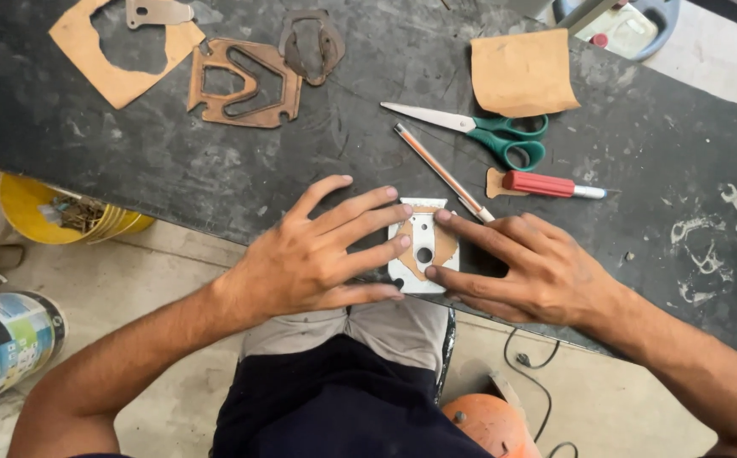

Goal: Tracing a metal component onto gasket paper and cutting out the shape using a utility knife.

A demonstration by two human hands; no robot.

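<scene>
Left hand (313,259) flat, fingers spread, pressing metal plate (423,246) at near desk (131,153) edge. Plate's long axis runs near-to-far, tan gasket (444,246) under it, mostly hidden. Right hand (533,267) flat, fingertips on plate's right edge. Plate's lower corners partly covered by fingers.

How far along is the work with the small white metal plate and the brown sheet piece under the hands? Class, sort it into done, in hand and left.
Done: a tan sheet with a cut-out hole and brown cut gasket shapes lie on the dark bench.
In hand: the left hand and right hand press the small white metal plate onto a brown sheet piece.
Left: that piece looks untrimmed; green-handled scissors lie unused.
</scene>
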